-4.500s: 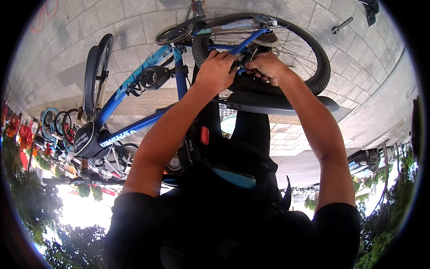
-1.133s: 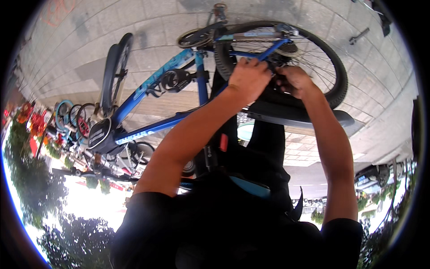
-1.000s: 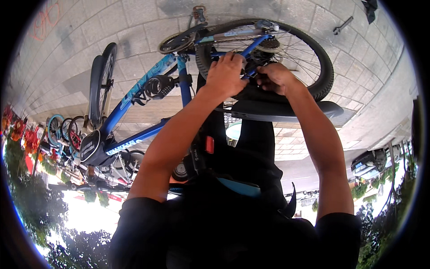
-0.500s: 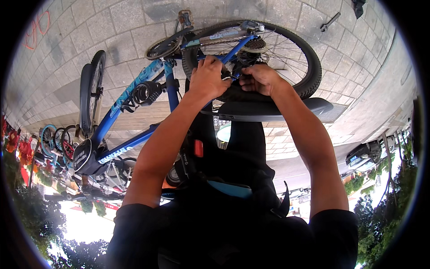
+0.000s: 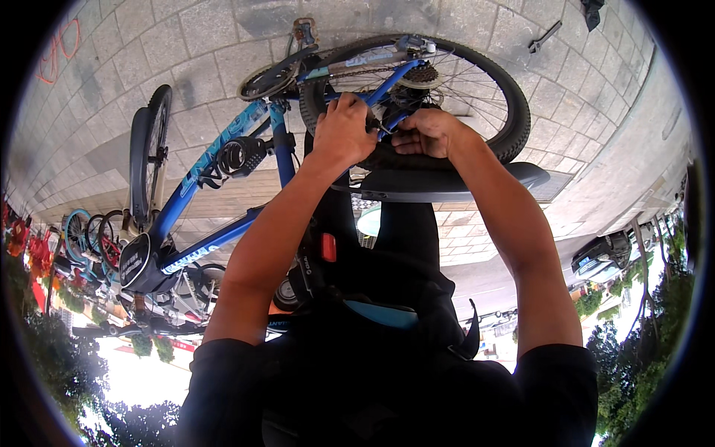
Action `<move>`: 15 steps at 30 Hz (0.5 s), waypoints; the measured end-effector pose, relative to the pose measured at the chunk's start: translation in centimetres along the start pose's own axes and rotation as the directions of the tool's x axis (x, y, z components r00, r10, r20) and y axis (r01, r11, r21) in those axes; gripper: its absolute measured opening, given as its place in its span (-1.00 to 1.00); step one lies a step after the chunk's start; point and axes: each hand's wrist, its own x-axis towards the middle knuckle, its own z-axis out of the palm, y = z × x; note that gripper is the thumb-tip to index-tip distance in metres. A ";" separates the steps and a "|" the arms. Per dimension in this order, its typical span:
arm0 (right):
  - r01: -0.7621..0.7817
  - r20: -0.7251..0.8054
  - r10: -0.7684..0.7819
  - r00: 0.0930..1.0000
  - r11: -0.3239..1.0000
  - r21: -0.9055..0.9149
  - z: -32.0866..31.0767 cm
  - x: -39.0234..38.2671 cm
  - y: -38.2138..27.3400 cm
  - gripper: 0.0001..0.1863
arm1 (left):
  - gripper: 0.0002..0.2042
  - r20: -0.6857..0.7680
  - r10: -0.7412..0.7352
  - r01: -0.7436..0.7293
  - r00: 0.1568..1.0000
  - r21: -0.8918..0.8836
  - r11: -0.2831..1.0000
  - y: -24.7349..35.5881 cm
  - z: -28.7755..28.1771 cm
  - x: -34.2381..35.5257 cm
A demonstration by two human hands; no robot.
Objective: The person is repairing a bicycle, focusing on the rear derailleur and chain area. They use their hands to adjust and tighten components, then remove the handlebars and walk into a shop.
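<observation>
A blue bicycle frame (image 5: pixel 176 210) stretches from the left to the rear wheel, whose black tire (image 5: pixel 516 123) lies in front of me. At the near side of this wheel, my left hand (image 5: pixel 344 132) is closed, its fingers bent over the blue rear stays and small black parts there. Just to its right, my right hand (image 5: pixel 432 134) has its fingers curled in by the same stay, thumb against them. Whatever is pinched between the fingers is too small or hidden to name. A black mudguard (image 5: pixel 417 185) runs below both hands. Beyond them sits the rear sprocket cluster (image 5: pixel 423 74).
An adjustable wrench (image 5: pixel 545 37) lies on the paving at the far right, near a black object (image 5: pixel 592 13). A pedal (image 5: pixel 304 31) sticks out at the top. A coiled lock (image 5: pixel 243 155) hangs on the frame. Parked bicycles (image 5: pixel 93 235) stand at the left, a car (image 5: pixel 607 257) at the right.
The whole view has shifted slightly. My right hand has drawn a little toward the left hand, its fingers lower and closer to the stay. My left hand stays nearly in place.
</observation>
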 end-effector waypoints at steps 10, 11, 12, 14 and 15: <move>0.186 -0.061 -0.200 0.978 0.964 -0.191 2.0 -2.5 -0.5 -0.78 | -0.62 0.001 -0.011 0.011 1.000 -0.007 1.000 0.0 0.1 0.0; 0.199 -0.076 -0.221 0.972 0.952 -0.232 2.2 -2.6 -0.6 -0.77 | -0.62 -0.005 -0.008 0.008 1.000 -0.009 1.000 -0.1 0.2 0.1; 0.211 -0.090 -0.243 0.966 0.939 -0.272 2.5 -2.7 -0.7 -0.76 | -0.63 -0.011 -0.006 0.006 1.000 -0.011 1.000 -0.2 0.3 0.1; 0.227 -0.090 -0.266 0.960 0.925 -0.303 2.6 -2.8 -0.6 -0.75 | -0.69 -0.048 0.001 -0.003 0.999 -0.029 1.000 -0.4 0.5 0.1; 0.235 -0.079 -0.268 0.960 0.927 -0.293 2.4 -2.7 -0.4 -0.75 | -0.74 -0.080 0.009 -0.012 0.997 -0.043 0.999 -0.3 0.6 0.0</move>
